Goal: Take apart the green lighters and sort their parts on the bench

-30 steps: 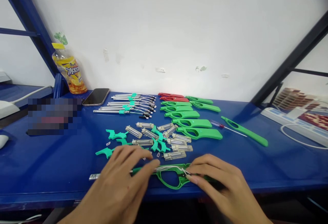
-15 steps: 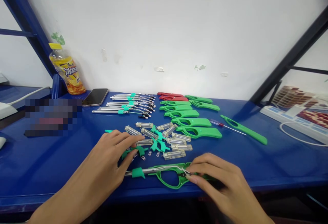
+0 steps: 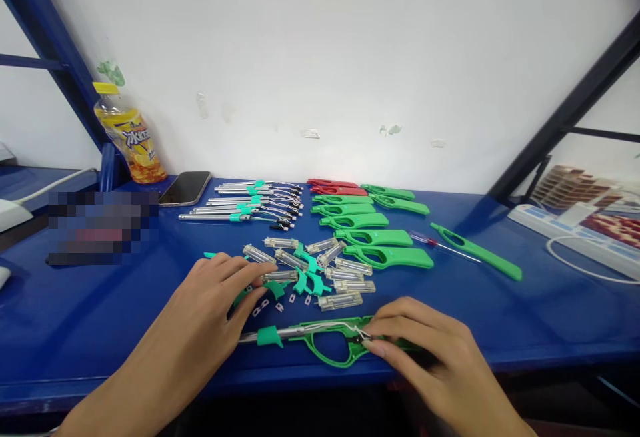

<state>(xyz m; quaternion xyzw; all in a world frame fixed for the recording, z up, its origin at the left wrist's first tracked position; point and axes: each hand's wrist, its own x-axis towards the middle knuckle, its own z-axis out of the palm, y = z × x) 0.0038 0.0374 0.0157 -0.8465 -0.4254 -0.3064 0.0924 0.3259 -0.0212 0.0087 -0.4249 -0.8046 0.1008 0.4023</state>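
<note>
Open green plastic handle shell (image 3: 354, 355) lies on blue surface (image 3: 480, 320); right hand (image 3: 425, 337) pinches thin white wire (image 3: 340, 324) inside it. Left of shell, left hand (image 3: 215, 297) curls by curved teal plastic piece (image 3: 276, 288); grip not determinable.

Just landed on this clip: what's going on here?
A person's right hand holds an open green shell with white wires inside, near the front of the blue table. A metal tube with a green collar extends from the shell. The left hand is at the teal pieces and clear cartridges; whether it holds anything is unclear. Green shells and red shells lie farther back.
</note>
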